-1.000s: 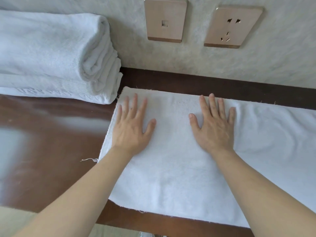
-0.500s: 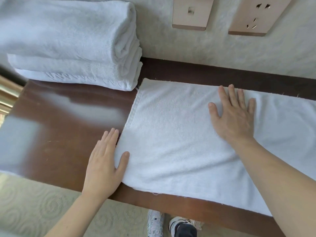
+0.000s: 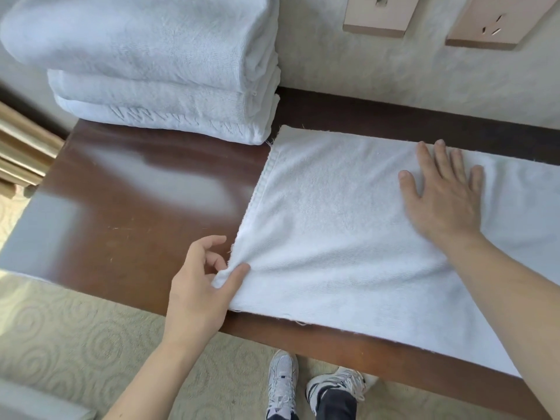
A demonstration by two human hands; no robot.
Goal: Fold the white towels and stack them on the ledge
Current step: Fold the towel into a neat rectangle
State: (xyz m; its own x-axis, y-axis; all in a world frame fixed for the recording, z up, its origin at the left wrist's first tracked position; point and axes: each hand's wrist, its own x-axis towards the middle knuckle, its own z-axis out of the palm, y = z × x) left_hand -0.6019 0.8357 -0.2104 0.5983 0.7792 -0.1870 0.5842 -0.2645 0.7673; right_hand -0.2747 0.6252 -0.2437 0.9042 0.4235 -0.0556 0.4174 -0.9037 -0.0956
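The white towel (image 3: 348, 237) lies spread flat on the dark wooden ledge (image 3: 136, 213), its right end running out of view, so how long it is cannot be told. The left hand (image 3: 203, 286), which half a second ago lay flat at the towel's left edge, now pinches the near left corner between thumb and fingers, and the cloth puckers into small ridges fanning out from the pinch. The right hand (image 3: 442, 195) stays where it was, fingers straight and spread, palm pressing the towel down near its far edge. That shift from smoothing to gripping suggests the fold is about to start: probably the left end gets lifted and carried across toward the right, with the flat hand anchoring the cloth.

Just beyond the towel's far left corner, touching it or nearly so, sits the stack of folded towels (image 3: 163, 74), three deep against the wall. Above are two wall plates (image 3: 381, 16). Below the ledge, patterned carpet (image 3: 75, 334) and the person's sneakers (image 3: 281, 383) show.
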